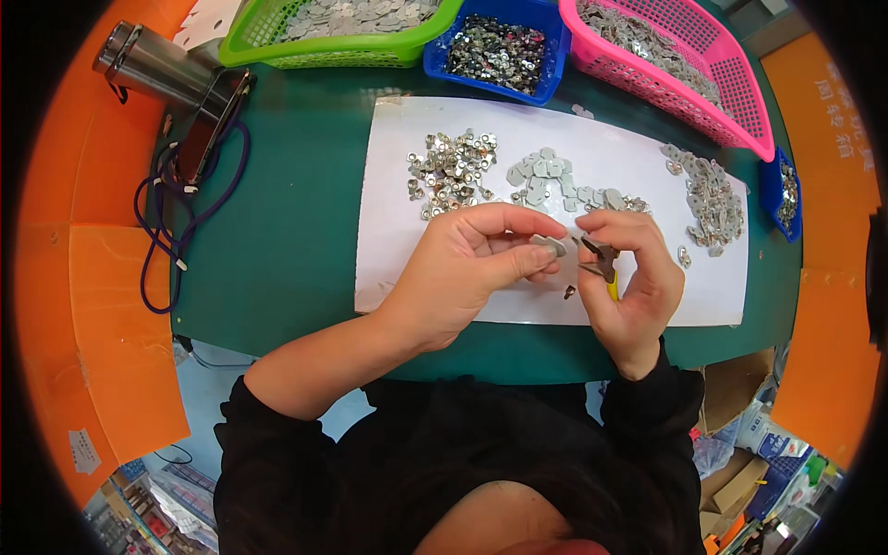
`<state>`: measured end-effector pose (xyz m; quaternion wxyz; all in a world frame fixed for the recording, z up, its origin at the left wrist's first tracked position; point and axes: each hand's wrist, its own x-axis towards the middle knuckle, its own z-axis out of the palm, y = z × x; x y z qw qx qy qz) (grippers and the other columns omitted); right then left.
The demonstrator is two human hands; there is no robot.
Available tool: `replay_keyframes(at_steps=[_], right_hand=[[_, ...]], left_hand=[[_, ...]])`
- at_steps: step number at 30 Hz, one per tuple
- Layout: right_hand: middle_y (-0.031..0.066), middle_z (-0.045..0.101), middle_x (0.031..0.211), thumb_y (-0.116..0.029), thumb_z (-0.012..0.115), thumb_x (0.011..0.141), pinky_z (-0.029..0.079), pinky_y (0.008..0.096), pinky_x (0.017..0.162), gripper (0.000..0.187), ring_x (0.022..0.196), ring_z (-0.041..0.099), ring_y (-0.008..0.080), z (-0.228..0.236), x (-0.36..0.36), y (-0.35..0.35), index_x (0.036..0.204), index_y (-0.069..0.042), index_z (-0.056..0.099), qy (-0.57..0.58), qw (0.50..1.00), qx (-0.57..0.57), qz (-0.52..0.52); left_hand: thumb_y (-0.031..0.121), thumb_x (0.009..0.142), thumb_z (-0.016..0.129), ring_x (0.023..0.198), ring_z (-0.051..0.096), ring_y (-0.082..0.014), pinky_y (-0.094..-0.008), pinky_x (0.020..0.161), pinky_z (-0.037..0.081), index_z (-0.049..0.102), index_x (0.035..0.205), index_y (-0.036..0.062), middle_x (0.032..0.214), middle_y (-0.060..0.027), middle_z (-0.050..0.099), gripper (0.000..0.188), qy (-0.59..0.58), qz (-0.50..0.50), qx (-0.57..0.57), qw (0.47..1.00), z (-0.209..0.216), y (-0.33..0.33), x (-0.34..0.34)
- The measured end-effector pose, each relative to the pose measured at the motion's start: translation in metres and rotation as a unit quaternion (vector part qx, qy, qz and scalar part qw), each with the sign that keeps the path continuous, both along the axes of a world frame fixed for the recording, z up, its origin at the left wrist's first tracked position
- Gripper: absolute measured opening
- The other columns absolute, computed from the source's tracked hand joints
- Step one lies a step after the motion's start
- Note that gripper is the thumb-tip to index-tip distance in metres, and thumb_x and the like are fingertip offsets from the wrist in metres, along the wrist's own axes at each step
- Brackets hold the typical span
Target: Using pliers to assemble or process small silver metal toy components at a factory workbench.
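Between thumb and fingertips my left hand point(467, 264) pinches a small grey flat plate point(549, 244). My right hand point(638, 268) is closed around yellow-handled pliers point(601, 259), whose dark jaws point toward that plate. The fingertips of both hands come close together over a white sheet point(398, 250). Just below them lies a single small brown metal piece point(569, 292). Beyond my hands are a pile of shiny metal fittings point(453, 171) and a loose pile of grey plates point(544, 174). A third heap, of grey plates with metal on them point(712, 208), lies on the right.
Along the far edge stand a green basket point(324, 55), a blue bin point(499, 85) and a pink basket point(666, 109), all with small parts. A smaller blue bin point(784, 199) is at the right. A steel flask point(153, 65) and a phone with purple cord point(199, 148) lie left on the green table point(268, 259).
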<state>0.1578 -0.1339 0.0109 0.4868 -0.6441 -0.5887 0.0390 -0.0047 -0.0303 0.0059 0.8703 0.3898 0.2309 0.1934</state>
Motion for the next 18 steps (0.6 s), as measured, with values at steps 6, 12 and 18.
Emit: replay_keyframes(at_steps=[6,12,18], right_hand=[[0.0092,0.067,0.088,0.006,0.065,0.071,0.049,0.0272,0.075,0.019,0.08,0.062,0.0156,-0.001,0.001,-0.003,0.089,0.0,0.061,0.185,0.981,-0.028,0.054],[0.0091,0.063,0.093,0.008,0.061,0.084,0.045,0.0228,0.074,0.013,0.084,0.057,0.0107,0.005,-0.003,-0.008,0.092,0.0,0.055,0.221,0.968,-0.083,0.083],[0.0082,0.061,0.093,0.01,0.062,0.083,0.046,0.021,0.066,0.014,0.076,0.057,0.0084,0.004,-0.007,-0.005,0.092,-0.001,0.057,0.219,0.969,-0.098,0.063]], left_hand=[[0.0,0.087,0.068,0.084,0.067,-0.0163,-0.0267,0.074,0.055,0.062,0.109,-0.0014,0.095,-0.0083,0.066,0.023,-0.014,0.006,-0.005,1.0,0.003,0.001,0.001],[-0.005,0.087,0.066,0.088,0.067,-0.0174,-0.0294,0.077,0.056,0.064,0.102,-0.0034,0.098,-0.0106,0.066,0.015,-0.012,0.061,0.082,0.995,-0.004,-0.006,0.002],[-0.005,0.087,0.066,0.093,0.067,-0.0162,-0.0273,0.083,0.056,0.067,0.101,-0.0057,0.104,-0.0133,0.068,0.014,-0.034,0.11,0.27,0.956,-0.004,-0.014,0.004]])
